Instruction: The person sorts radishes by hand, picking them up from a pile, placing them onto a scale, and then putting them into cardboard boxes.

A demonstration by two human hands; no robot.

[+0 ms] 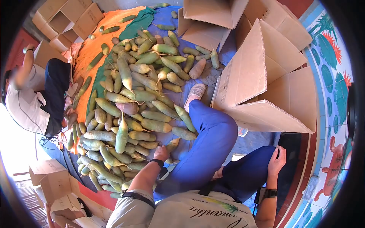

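Observation:
A large heap of long green radishes (152, 126) covers the sheets in front of me, with a few reddish ones among them. My left hand (161, 152) reaches down to the near right edge of this heap. Its fingers are closed at the end of a short green-brown radish (173, 145), and the hand partly hides that end. Resting on my right knee, my right hand (276, 161) holds nothing, and its fingers are loosely bent and apart.
Open cardboard boxes stand on my right (277, 83), at the back (207, 22) and at the lower left (53, 182). A person (30, 95) sits left of the heap; another person's legs (72, 214) show at lower left. Orange cloth (89, 49) and blue sheeting lie underneath.

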